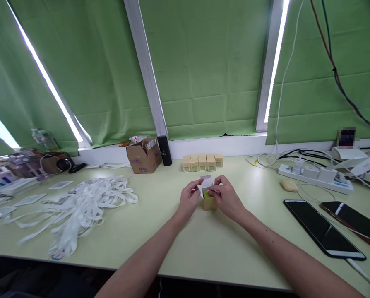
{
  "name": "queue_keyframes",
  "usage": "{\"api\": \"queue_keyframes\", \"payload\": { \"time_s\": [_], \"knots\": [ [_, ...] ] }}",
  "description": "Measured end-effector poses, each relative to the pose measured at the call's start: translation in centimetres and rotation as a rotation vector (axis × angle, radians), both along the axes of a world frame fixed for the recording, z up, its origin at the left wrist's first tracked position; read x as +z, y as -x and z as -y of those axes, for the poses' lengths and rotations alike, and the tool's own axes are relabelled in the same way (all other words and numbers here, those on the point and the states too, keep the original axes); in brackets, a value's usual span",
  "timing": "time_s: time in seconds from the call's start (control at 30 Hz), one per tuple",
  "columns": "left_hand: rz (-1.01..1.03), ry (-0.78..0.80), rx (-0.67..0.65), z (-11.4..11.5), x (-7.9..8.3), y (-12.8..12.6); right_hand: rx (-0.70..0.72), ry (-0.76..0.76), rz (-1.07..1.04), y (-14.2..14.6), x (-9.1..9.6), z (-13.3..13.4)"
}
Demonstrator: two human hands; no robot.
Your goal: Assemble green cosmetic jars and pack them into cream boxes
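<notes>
A small tan cardboard box [210,204] stands on the table in front of me, its top flaps raised and showing white insides. Something green [207,194] lies in its opening; its kind I cannot make out. My left hand [189,198] is closed, thumb and fingers pinching a flap on the box's left side. Over the right side, my right hand [227,197] is closed too, its fingertips together at the opening. What those right fingertips pinch, if anything, is hidden. Behind the hands stand several small tan boxes [203,164] with green labels, grouped together.
To the left lies a heap of white straps [88,203]. A brown carton [144,156] and a black cylinder [164,150] stand at the back. On the right are a power strip [315,179], cables, a phone [323,227] and another phone [355,219].
</notes>
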State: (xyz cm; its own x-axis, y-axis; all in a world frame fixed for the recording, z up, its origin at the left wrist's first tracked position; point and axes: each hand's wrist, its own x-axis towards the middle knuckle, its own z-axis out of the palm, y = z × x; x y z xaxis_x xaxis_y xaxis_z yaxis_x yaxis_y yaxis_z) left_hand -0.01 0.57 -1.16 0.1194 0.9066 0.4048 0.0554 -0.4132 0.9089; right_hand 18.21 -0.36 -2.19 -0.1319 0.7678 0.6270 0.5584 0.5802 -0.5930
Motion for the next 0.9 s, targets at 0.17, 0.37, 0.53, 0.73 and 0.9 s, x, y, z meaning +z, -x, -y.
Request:
{"api": "queue_keyframes", "payload": {
  "time_s": [0.17,0.37,0.53,0.73,0.9],
  "knots": [
    [0.009,-0.007,0.000,0.03,-0.02,0.01,-0.059,-0.014,0.017,-0.02,-0.06,-0.30],
    [-0.005,-0.035,0.002,0.12,-0.04,0.00,-0.084,0.075,-0.004,-0.05,-0.22,-0.30],
    [-0.009,-0.044,0.021,0.00,-0.10,0.12,0.002,0.100,-0.093,-0.19,-0.11,0.00],
    [0.017,-0.024,0.056,-0.12,0.22,0.34,0.033,0.189,-0.355,0.23,0.15,0.41],
    [0.049,0.036,0.048,-0.20,0.18,0.32,0.043,0.323,-0.438,0.70,-0.68,0.08]
  ]
}}
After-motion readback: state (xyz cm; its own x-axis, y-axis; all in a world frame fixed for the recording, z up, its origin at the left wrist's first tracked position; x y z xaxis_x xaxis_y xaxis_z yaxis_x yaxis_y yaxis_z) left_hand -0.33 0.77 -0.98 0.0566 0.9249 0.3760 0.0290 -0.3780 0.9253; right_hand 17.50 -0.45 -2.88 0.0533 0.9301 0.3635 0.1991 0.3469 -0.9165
